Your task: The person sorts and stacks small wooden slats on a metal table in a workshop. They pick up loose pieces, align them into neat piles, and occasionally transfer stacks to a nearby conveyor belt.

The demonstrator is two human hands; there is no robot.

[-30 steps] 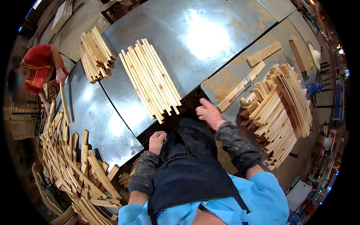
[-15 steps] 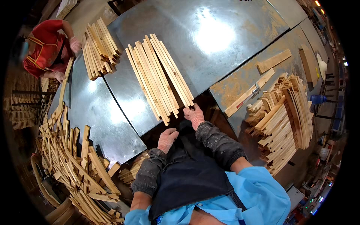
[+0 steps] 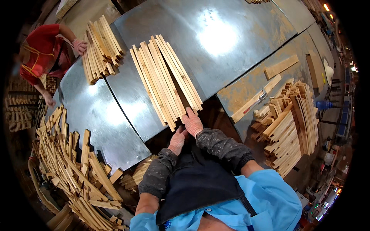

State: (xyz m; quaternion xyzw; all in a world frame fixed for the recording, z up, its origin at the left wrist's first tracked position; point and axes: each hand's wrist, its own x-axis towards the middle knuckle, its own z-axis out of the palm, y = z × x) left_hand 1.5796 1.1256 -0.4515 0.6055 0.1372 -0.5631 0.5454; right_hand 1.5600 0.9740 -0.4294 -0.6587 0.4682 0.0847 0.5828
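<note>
Several pale wooden strips (image 3: pixel 163 81) lie side by side in front of me on a metal table, a narrow wedge-shaped gap between those on the right. Their near ends reach past the table's edge. My right hand (image 3: pixel 192 123), in a pinkish work glove, is at these near ends, its fingers stretched out against them. Just below and left of it is my left hand (image 3: pixel 177 142), gloved alike, fingers extended and close to the longest strip's end. Neither hand is wrapped round a strip.
A co-worker in red (image 3: pixel 48 50) stands far left, one gloved hand at another strip bundle (image 3: pixel 102 50). A jumbled wood heap (image 3: pixel 73 161) fills the near left. To the right are a stacked pile (image 3: pixel 289 127), a board with a metal clamp (image 3: pixel 256 100) and a loose board (image 3: pixel 281 67).
My right hand has moved left along the strip ends; my left hand has shifted right, closer to it. The co-worker's near hand has let go of a long strip at the left.
</note>
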